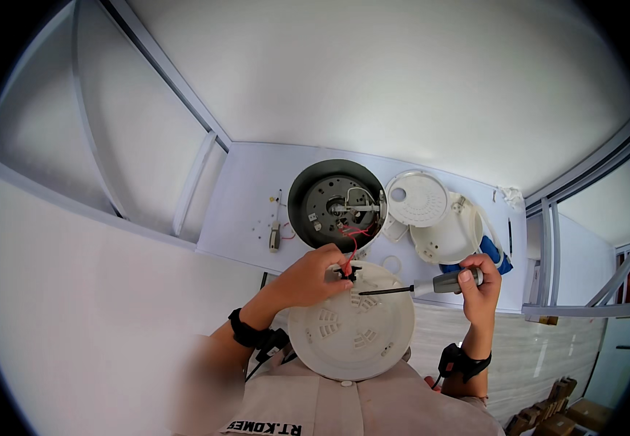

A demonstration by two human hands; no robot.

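Note:
My left hand pinches a small black part with red wires, at the far edge of a round cream-white plate with slotted vents. The plate is tilted against my body. In my right hand is a screwdriver with a grey and black handle. Its dark shaft points left, its tip over the plate close to the black part. The red wires run from there into an open, dark grey round appliance housing, which has a metal bracket and perforated base inside.
On the white table, a second screwdriver and several small screws lie left of the housing. To its right are a white perforated disc, a cream round cover and something blue. Cartons stand on the floor, lower right.

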